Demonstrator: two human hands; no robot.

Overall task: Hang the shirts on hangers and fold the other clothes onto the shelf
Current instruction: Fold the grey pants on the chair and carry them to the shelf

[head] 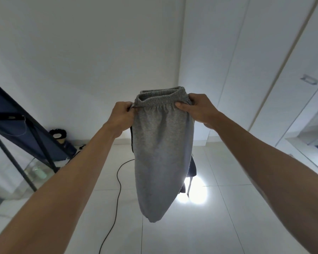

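Observation:
A pair of grey sweatpants (162,154) hangs in front of me, waistband up and legs dangling over the tiled floor. My left hand (122,114) pinches the left end of the elastic waistband. My right hand (196,109) grips the right end, thumb on the front of the fabric. Both arms are stretched out at about chest height. The pants appear doubled lengthwise, one leg over the other. No hangers or shelf show in this view.
A dark blue metal-framed rack (24,129) stands at the left with small items beneath it. A black cable (117,182) runs across the white floor tiles. White wardrobe doors (264,70) fill the right side. A dark chair (190,173) is partly hidden behind the pants.

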